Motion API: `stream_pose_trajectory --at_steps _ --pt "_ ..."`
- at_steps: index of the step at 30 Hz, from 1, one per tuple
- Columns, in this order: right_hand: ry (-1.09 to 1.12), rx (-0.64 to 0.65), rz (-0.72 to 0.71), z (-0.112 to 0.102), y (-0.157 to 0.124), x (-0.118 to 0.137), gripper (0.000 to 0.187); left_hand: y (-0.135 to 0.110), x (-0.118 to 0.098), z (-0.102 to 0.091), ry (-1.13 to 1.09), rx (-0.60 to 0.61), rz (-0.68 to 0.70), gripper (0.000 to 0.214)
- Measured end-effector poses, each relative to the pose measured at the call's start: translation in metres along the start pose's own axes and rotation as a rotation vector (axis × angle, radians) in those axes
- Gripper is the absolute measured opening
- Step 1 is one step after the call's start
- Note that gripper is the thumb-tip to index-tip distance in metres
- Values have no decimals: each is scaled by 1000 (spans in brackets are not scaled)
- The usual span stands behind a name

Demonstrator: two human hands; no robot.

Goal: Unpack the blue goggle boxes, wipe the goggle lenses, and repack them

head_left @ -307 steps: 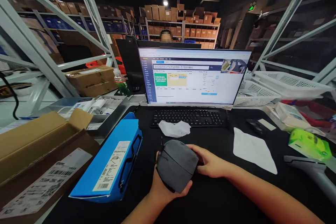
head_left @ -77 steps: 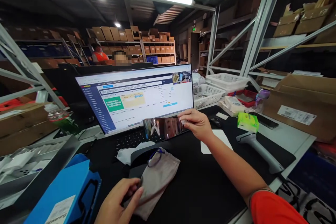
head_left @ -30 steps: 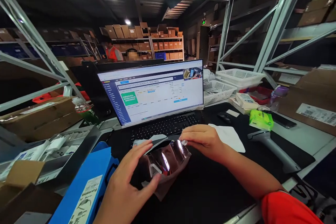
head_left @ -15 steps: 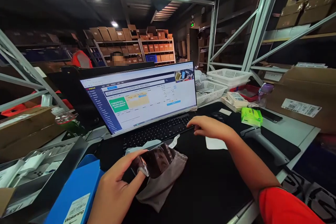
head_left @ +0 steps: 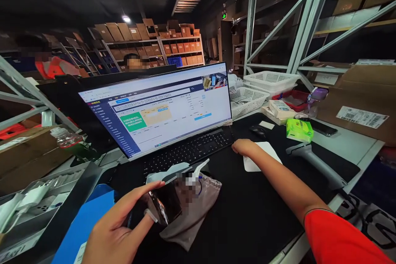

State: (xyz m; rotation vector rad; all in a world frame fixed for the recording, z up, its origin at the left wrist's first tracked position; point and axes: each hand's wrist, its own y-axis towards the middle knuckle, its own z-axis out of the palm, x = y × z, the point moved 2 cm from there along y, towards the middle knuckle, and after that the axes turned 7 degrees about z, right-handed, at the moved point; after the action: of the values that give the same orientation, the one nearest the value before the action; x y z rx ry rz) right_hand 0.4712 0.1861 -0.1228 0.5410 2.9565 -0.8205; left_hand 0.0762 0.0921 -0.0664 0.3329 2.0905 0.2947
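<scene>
My left hand (head_left: 123, 218) grips a dark, glossy, phone-like device (head_left: 167, 204) between thumb and fingers. Its mirror-like face is tilted towards me, and clear film shows near my thumb. Under and beside the device lies a soft grey cloth pouch (head_left: 201, 204). Light-blue and white film or paper (head_left: 168, 173) sticks out behind it. My right hand (head_left: 243, 147) is low over the black mat, just off the right end of the keyboard (head_left: 185, 152) and beside a white sheet (head_left: 258, 161). Its fingers are turned away and mostly hidden.
Behind the keyboard stands a lit monitor (head_left: 173, 111). Rightward are a mouse (head_left: 258, 131), a green packet (head_left: 299, 130), a barcode scanner (head_left: 318, 165) and white baskets (head_left: 250, 101). A blue box (head_left: 83, 227) and a grey tray of chargers (head_left: 40, 231) lie left. Two people are beyond.
My right hand has moved down and right, off the keyboard's edge. My left hand and the device have shifted slightly left and down, and the device is angled differently. The view has turned a little.
</scene>
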Motion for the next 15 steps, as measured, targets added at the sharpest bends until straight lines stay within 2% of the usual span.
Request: stream_pose_trajectory --at_steps 8,12,15 --pt "2 -82 109 -3 5 -14 33 -7 -12 4 -27 -18 -47 42" --pt "20 -94 119 -3 9 -16 34 -4 -4 3 33 -5 9 39" --pt "79 -163 73 -5 13 -18 33 -2 3 2 56 6 65 39"
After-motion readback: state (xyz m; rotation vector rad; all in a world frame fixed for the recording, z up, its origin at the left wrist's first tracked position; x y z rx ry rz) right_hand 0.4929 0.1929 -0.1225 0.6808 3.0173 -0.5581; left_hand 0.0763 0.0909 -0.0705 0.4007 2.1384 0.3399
